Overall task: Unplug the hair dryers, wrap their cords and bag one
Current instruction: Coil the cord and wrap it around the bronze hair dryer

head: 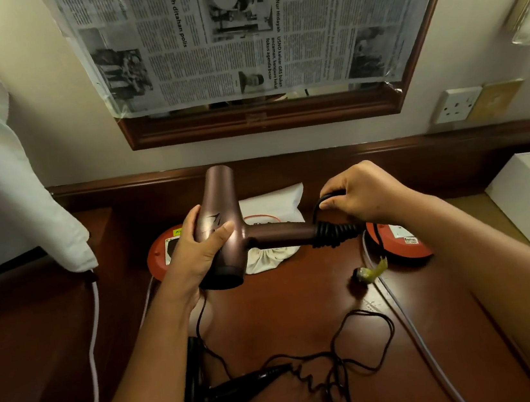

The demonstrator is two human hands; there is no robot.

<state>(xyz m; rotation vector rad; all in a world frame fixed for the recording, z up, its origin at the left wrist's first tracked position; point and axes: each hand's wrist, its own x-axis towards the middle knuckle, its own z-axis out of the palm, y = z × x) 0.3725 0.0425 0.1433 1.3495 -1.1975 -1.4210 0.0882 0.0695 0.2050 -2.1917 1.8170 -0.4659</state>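
L hand (196,250) grips mauve dryer (220,227) barrel, held above desk (303,297). R hand (364,194) pinches black cord (332,232), coiled round handle end. Newspaper (234,32) reads "dadah ditahan polis", "USNO keluar GRS".

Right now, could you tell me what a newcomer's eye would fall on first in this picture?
First, the mauve dryer held above the desk at centre: the left hand grips its barrel while the right hand pinches the cord, coiled round the handle's end. Next, the black dryer lying near the front edge, its cord loose and tangled. Behind, newspaper covers the mirror.
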